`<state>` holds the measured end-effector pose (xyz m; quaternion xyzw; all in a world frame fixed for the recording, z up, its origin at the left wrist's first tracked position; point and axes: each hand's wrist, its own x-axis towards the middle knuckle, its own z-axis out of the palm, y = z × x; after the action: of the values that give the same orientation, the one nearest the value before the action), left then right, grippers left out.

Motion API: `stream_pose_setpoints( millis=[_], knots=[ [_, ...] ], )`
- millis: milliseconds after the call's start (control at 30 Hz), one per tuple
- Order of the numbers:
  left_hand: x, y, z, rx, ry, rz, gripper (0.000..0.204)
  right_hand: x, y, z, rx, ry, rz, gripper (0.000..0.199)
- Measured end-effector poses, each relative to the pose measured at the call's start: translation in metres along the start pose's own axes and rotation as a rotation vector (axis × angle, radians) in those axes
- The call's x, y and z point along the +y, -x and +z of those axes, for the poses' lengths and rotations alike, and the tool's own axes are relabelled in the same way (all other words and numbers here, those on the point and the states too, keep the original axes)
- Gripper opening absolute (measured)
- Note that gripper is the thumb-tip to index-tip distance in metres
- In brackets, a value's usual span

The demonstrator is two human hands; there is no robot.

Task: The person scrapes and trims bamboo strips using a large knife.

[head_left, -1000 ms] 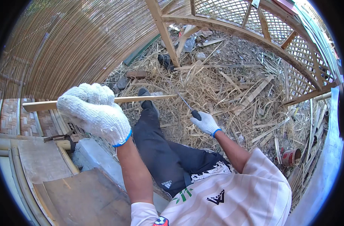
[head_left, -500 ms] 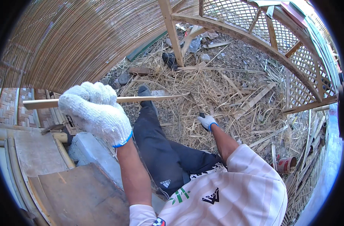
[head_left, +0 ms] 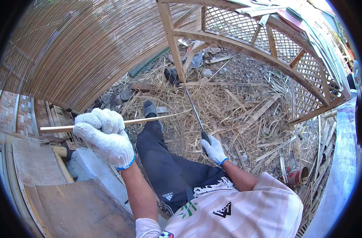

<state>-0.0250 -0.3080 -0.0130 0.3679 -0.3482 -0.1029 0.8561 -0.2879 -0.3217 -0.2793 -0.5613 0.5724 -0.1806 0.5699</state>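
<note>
My left hand [head_left: 104, 137], in a white knit glove with a blue cuff, is closed around a long, pale bamboo strip [head_left: 149, 119]. The strip lies roughly level across the view; its short end sticks out left of the fist and its thin, slightly bent end reaches right. In my gloved right hand [head_left: 215, 150] is the black handle of a long, narrow-bladed knife [head_left: 194, 110]. Its blade points away from me, up and to the left, just past the strip's thin tip. Whether blade and strip touch, I cannot tell.
Bamboo shavings [head_left: 224, 115] and offcuts litter the ground. Beyond stands a curved wooden lattice frame [head_left: 248, 49]; a slatted bamboo screen [head_left: 77, 51] rises at left. Boards [head_left: 77, 206] and a concrete block [head_left: 97, 166] lie near left. A red can [head_left: 298, 175] sits at right.
My right hand has come back toward my body and left, and the knife blade now shows along its length. The left hand and strip have shifted slightly right and down.
</note>
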Motion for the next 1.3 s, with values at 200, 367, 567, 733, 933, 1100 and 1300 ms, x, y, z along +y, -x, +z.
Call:
stream_pose_setpoints(
  millis=[200, 367, 567, 733, 933, 1100, 1300],
  knots=[
    [0.012, 0.015, -0.007, -0.114, 0.167, -0.073, 0.043, -0.01, -0.025, 0.019, -0.099, 0.154, -0.27, 0.048],
    [0.019, 0.021, -0.002, 0.018, 0.055, -0.193, 0.043, -0.062, -0.003, 0.022, -0.154, 0.333, -0.233, 0.042],
    [0.023, 0.023, -0.014, -0.104, 0.139, -0.257, 0.045, -0.054, -0.021, 0.042, -0.155, 0.352, -0.268, 0.041],
    [0.015, 0.025, -0.016, 0.079, 0.001, -0.247, 0.046, 0.014, -0.083, 0.043, -0.216, 0.444, -0.031, 0.044],
    [0.015, 0.017, -0.027, 0.208, -0.071, -0.158, 0.048, -0.024, -0.055, 0.055, -0.249, 0.4, -0.301, 0.039],
    [0.002, 0.01, -0.021, 0.357, -0.209, -0.192, 0.051, 0.033, -0.1, 0.058, -0.195, 0.446, -0.047, 0.043],
    [0.004, 0.003, -0.043, 0.433, -0.187, -0.089, 0.05, -0.007, -0.075, 0.071, -0.136, 0.461, -0.237, 0.034]
  ],
)
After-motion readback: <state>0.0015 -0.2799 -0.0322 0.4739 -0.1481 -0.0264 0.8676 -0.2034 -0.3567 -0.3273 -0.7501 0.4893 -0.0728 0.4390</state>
